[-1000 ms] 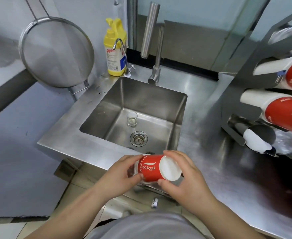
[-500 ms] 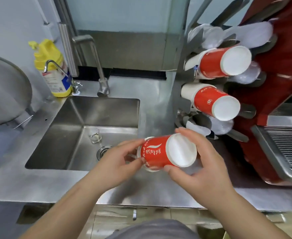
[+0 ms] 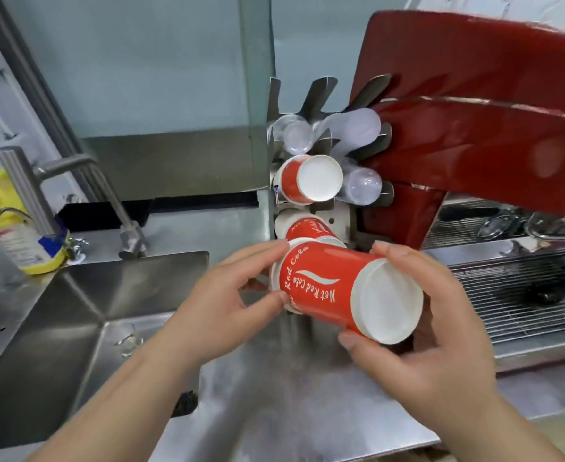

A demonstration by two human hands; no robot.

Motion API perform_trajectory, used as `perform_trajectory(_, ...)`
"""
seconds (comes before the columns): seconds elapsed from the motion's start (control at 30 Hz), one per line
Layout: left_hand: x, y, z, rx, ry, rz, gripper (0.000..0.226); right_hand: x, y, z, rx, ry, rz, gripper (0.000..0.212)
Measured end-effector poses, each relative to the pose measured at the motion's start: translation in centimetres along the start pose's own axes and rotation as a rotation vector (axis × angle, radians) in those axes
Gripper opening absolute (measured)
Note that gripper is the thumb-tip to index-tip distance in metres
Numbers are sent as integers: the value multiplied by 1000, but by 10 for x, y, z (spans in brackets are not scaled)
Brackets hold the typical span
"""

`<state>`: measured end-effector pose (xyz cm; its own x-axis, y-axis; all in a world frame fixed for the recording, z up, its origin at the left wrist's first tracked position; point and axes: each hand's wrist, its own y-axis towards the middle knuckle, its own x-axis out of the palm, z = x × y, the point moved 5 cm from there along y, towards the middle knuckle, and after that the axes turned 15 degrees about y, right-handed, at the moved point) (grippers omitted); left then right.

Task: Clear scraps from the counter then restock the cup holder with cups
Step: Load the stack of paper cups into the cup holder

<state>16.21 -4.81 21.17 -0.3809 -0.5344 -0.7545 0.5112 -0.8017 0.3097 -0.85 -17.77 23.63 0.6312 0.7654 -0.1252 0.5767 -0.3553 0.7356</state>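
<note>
Standing at a stainless steel counter [image 3: 274,395], I have a pale wall and a steel backsplash ahead of me, and I take the cup holder [image 3: 327,208] at the back of the counter as my landmark. Just in front of it I hold a stack of red paper cups [image 3: 334,295] off the counter, lying on its side: its long axis runs from the holder out toward me and to the right, the white bottom facing me and the open rims pointing at the holder's lower slot. My left hand [image 3: 221,315] is curled around the rim end, thumb below and fingers above, closed on the stack. My right hand [image 3: 434,331] cups the bottom end, thumb under the base and fingertips over the top, also closed on it. Directly behind the stack, a red cup stack [image 3: 307,226] already sits in the holder's lower slot, close against the rims I hold. Above that another red cup [image 3: 311,178] juts from the holder, with clear plastic cups [image 3: 361,185] beside and above it. Left of the holder lies the sink [image 3: 74,321] with a small glass [image 3: 128,338] in it, a tap [image 3: 74,198] behind, and a yellow bottle [image 3: 18,235] farther left. Right of the holder stand a red machine [image 3: 474,128] and a wire drip grate [image 3: 524,295].
</note>
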Motion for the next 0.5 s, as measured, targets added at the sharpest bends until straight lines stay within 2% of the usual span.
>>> perform_trajectory(0.3, 18, 24, 1, 28, 18, -7, 64, -13, 12, 6, -122, -161, -74, 71)
perform_trajectory(0.5, 33, 29, -13, -6, 43, -25, 69, -6, 13, 26, -162, -166, -120, 66)
